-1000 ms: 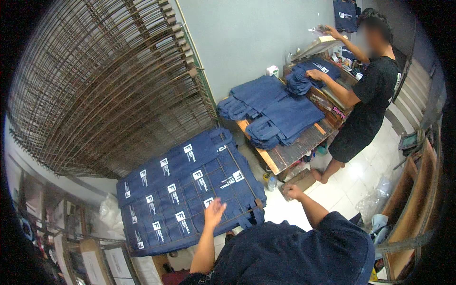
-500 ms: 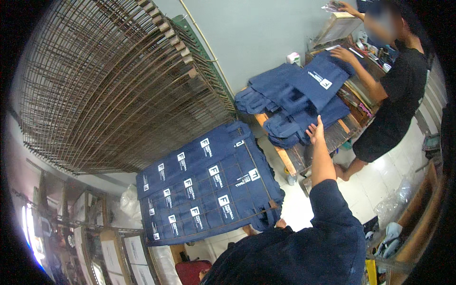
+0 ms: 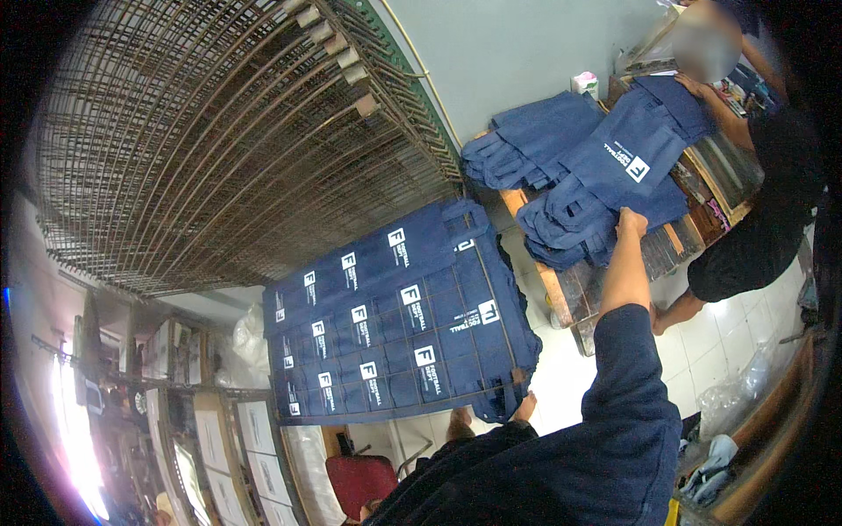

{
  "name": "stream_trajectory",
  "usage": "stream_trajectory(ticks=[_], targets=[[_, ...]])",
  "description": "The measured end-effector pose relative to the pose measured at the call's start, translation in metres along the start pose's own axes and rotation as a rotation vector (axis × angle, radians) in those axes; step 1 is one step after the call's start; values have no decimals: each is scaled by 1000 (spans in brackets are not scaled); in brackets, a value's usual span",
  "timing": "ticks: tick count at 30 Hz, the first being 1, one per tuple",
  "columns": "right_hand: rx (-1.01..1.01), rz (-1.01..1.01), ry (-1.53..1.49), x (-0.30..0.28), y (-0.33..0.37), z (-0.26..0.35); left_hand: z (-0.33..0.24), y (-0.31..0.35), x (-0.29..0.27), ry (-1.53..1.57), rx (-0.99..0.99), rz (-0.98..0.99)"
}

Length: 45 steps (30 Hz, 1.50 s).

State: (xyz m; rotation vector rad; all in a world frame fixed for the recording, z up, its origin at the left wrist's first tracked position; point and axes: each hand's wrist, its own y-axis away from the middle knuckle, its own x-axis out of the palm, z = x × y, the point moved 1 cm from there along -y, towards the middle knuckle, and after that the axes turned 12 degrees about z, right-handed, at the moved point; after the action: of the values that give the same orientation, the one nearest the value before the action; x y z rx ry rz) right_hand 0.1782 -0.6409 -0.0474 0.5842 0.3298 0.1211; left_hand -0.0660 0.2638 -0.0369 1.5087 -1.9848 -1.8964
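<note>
My right arm reaches forward to the wooden bench. My right hand (image 3: 631, 223) is closed on the near edge of a navy fabric bag (image 3: 614, 162) with a white print, lying on top of a pile. Other navy bags (image 3: 539, 131) are stacked beside it. A co-worker's hand (image 3: 697, 88) is at the far end of this bag. What seems to be a bit of my left hand (image 3: 370, 508) shows at the bottom edge near a red seat; its fingers cannot be made out. Printed navy bags (image 3: 386, 351) lie in overlapping rows on a wire rack to the left.
Raised wire racks (image 3: 237, 149) with wooden end blocks fan out above the bags. The wooden bench (image 3: 551, 294) stands against the wall, with the co-worker (image 3: 781, 167) at its right. A red chair (image 3: 360, 480) is close by me. Clear plastic (image 3: 737, 394) lies on the floor at right.
My right hand has gone from open above the bags to closed on a bag's edge. The view has shifted, and the co-worker's hand is farther along the bag.
</note>
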Motion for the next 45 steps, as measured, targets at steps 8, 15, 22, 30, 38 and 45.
stream_trajectory(ticks=[8,15,22,30,38,45], targets=[[-46,-153,-394,11,-13,33,-33,-20,-11,-78,191,-50],[12,548,-944,17,-18,25,-65,-52,9,128,432,42],[-441,1017,-806,-23,199,36,-331,19,46,105,855,546],[-595,1039,-573,-17,400,-71,-480,105,50,732,819,879],[-695,1021,-403,16,461,-104,-395,122,13,479,1227,83],[-648,1183,-298,35,547,-150,-411,33,-50,1087,993,402]])
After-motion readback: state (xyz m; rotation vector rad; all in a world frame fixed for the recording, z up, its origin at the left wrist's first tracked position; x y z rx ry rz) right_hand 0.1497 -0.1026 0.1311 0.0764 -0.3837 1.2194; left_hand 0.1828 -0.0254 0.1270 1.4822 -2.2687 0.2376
